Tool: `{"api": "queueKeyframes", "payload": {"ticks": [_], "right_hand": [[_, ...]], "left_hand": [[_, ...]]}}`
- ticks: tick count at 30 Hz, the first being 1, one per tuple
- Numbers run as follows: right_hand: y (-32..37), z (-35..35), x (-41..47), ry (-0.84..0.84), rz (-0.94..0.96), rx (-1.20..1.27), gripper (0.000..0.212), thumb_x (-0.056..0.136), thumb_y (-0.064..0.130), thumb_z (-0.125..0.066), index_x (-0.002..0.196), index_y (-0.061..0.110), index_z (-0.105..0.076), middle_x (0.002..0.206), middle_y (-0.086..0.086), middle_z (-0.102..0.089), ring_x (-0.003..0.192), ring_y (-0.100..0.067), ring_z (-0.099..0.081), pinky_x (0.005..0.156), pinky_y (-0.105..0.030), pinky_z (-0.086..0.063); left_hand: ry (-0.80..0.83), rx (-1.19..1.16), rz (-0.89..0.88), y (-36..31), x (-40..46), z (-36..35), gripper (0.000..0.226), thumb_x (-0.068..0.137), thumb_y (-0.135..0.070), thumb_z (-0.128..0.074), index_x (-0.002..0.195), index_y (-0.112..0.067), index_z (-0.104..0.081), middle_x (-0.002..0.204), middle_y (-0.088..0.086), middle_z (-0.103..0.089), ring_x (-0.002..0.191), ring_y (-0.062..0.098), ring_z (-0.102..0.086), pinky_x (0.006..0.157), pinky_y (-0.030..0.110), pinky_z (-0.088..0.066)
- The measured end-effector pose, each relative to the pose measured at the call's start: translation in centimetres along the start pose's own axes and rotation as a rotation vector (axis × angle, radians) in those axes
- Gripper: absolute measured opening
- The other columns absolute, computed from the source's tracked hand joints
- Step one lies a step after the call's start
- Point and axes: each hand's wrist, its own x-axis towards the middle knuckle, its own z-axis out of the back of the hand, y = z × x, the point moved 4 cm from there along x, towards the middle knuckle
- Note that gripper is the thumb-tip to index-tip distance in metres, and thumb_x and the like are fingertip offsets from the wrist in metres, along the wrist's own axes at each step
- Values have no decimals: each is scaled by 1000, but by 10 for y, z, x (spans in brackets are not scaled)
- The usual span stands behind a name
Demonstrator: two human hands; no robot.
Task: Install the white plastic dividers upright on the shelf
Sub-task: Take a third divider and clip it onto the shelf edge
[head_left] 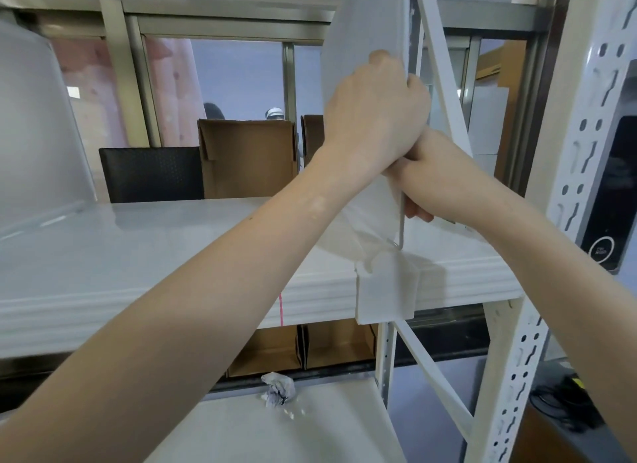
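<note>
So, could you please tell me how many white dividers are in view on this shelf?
2. One divider stands upright at the shelf's right end, gripped by both hands; another stands at the far left. Others may be out of frame.

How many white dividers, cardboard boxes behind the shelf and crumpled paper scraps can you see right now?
White dividers: 2, one held by both hands, one upright at far left
Cardboard boxes behind shelf: 2
Crumpled paper scraps: 1
Total: 5

Divider (365,42) upright on shelf (172,242), boxes (248,159) seemingly behind.
</note>
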Motion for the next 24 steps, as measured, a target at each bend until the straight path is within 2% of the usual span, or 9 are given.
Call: {"api": "queueKeyframes", "payload": {"ticks": [3, 6, 10, 13, 18, 20, 21, 22, 24], "right_hand": [[1, 0, -2, -31, 5, 6, 22, 91, 11, -37, 72, 19, -44, 46, -2, -51, 22, -5, -42, 28, -15, -34], [1, -2, -2, -34, 0, 24, 13, 90, 10, -36, 82, 13, -46, 52, -5, -50, 22, -6, -42, 27, -14, -32], [0, -4, 0, -43, 10, 20, 24, 89, 9, -35, 70, 22, -42, 55, -6, -49, 22, -6, -43, 28, -14, -32], [0, -5, 1, -49, 18, -10, 24, 89, 10, -35, 70, 23, -40, 55, -5, -50, 23, -6, -43, 28, -14, -32], [0, -4, 2, -28, 23, -29, 27, 90, 12, -34, 66, 23, -37, 53, -5, -50, 23, -5, -44, 28, -14, -33], [-3, -6, 0, 16, 2, -86, 26, 90, 10, -33, 65, 14, -38, 51, -8, -46, 26, -10, -43, 34, -19, -36], [-7, -7, -1, -6, -46, -109, 23, 88, 4, -33, 65, 8, -35, 52, -10, -40, 34, -21, -43, 39, -23, -34], [-9, -8, -2, -14, -63, -189, 24, 85, -3, -32, 64, 7, -29, 57, -6, -32, 42, -25, -34, 43, -25, -28], [-9, -12, -3, 26, -54, -320, 33, 83, -6, -29, 59, 12, -16, 61, -4, -23, 50, -19, -23, 48, -29, -23]], "left_hand": [[11, 0, -9, -1, 0, -1, 13, 95, -19, -34, 92, -9, -42, 86, 2, -46, 81, 24, -44, 69, 29, -34], [21, 9, -28, -1, 0, -1, 13, 95, -18, -34, 89, -10, -42, 71, -2, -42, 78, 23, -46, 67, 28, -32], [15, 3, -26, 2, 0, -1, 20, 94, -18, -34, 97, -7, -50, 86, 5, -50, 85, 28, -52, 71, 31, -40], [26, 9, -13, 3, -1, 0, 25, 94, -18, -34, 105, -4, -52, 90, 6, -50, 87, 29, -52, 74, 32, -42], [88, 122, -12, 3, 0, 2, 34, 95, -20, -32, 122, -4, -43, 90, 6, -48, 84, 28, -47, 71, 31, -37], [114, 206, -19, 2, 0, 4, 37, 95, -21, -31, 126, -4, -40, 89, 6, -46, 83, 27, -44, 71, 31, -34], [126, 229, -24, 1, -1, 4, 36, 95, -21, -30, 124, -4, -43, 89, 6, -46, 84, 28, -44, 71, 31, -33], [130, 234, -24, 1, -1, 5, 32, 96, -22, -30, 116, -5, -48, 90, 6, -45, 86, 28, -44, 72, 30, -32], [134, 264, -36, 1, -3, 5, 24, 96, -23, -29, 92, -11, -50, 91, 8, -48, 90, 29, -48, 73, 29, -32]]}}
